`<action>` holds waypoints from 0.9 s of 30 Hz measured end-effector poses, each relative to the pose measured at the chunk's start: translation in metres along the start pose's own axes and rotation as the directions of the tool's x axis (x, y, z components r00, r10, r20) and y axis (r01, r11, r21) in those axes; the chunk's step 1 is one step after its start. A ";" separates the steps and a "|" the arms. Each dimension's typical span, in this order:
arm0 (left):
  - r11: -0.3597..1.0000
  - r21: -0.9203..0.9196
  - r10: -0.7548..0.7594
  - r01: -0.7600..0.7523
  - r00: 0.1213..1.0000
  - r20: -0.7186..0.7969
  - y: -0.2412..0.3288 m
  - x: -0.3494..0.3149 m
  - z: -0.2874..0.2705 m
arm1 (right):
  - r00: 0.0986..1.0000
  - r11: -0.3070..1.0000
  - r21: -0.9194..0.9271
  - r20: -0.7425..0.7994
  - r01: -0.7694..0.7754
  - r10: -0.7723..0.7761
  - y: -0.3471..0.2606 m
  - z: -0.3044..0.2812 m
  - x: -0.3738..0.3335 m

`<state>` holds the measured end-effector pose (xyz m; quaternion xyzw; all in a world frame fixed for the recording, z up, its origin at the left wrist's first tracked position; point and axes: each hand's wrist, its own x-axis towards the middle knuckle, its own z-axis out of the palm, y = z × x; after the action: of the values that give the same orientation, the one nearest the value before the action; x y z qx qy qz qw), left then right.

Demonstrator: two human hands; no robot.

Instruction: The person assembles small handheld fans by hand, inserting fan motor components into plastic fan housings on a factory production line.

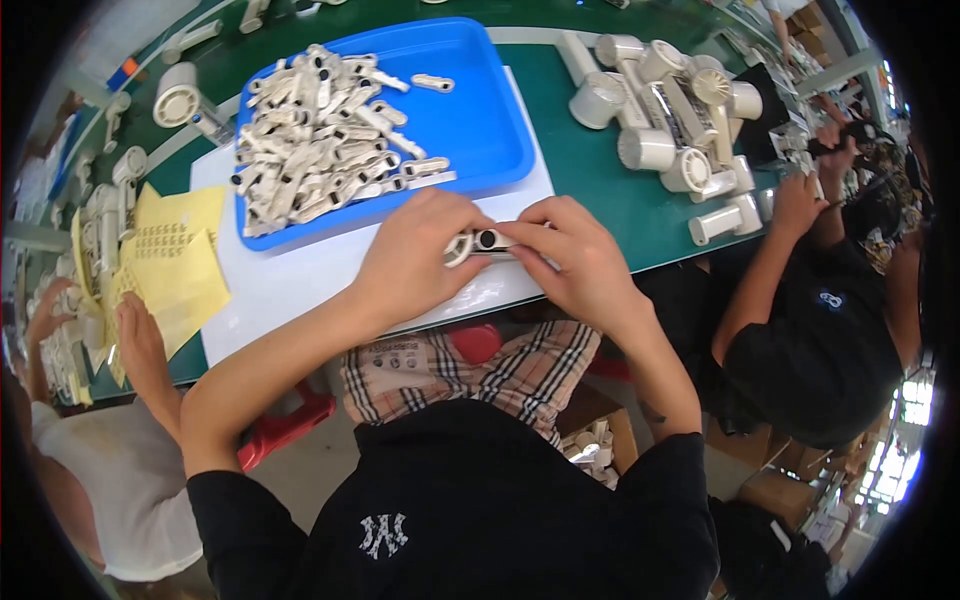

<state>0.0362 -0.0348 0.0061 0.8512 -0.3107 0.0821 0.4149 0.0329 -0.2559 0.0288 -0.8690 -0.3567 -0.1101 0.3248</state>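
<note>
Just in front of the blue tray [470,100], both my hands are closed on a small white plastic part [488,240] with a round black spot on it. My left hand [425,245] grips its ring-shaped end, and my right hand [575,255] pinches the other end between thumb and fingers. My fingers hide some of the part. Heaped in the tray are many similar narrow white parts [320,140] with dark spots; one white part [432,82] lies apart from the heap. White paper [390,275] covers the table under the tray and my hands.
White cylindrical plastic housings [660,150] are piled on the green table [540,75] at right. Yellow printed sheets [180,260] lie at left. Co-workers sit on both sides, with a hand [140,340] at left and hands [800,200] at right. A cardboard box [620,440] stands below.
</note>
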 end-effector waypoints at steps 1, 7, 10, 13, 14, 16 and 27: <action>0.999 -0.028 0.015 -0.015 1.000 0.003 -0.001 0.004 0.004 | 1.000 1.000 -0.025 -0.022 0.012 -0.012 0.002 -0.003 -0.003; 0.999 0.039 0.007 -0.006 1.000 -0.020 0.008 0.004 0.006 | 0.998 0.976 -0.216 -0.057 0.002 -0.015 -0.010 0.010 -0.011; 0.995 0.101 0.019 -0.015 0.999 -0.031 0.011 0.001 0.002 | 0.999 0.965 -0.259 0.012 -0.035 0.040 -0.018 0.014 -0.003; 0.997 0.077 0.018 -0.017 1.000 -0.009 0.004 -0.006 0.003 | 0.998 0.975 -0.219 0.035 -0.035 0.044 -0.007 0.009 -0.007; 0.996 0.080 0.030 -0.028 0.999 -0.025 0.007 -0.009 0.006 | 0.993 0.996 0.005 0.082 -0.089 0.089 0.002 0.001 -0.009; 0.958 0.247 0.175 -0.147 0.980 -0.093 0.017 -0.017 0.011 | 0.983 0.964 0.227 0.147 -0.142 0.110 0.015 0.002 -0.019; 0.936 0.346 -0.091 0.057 0.992 0.085 0.020 -0.018 0.016 | 0.997 0.992 0.113 0.051 0.055 -0.061 0.010 0.039 -0.038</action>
<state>0.0082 -0.0472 0.0016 0.9246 -0.2797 0.0767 0.2471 0.0108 -0.2567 -0.0218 -0.8413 -0.3962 -0.0758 0.3597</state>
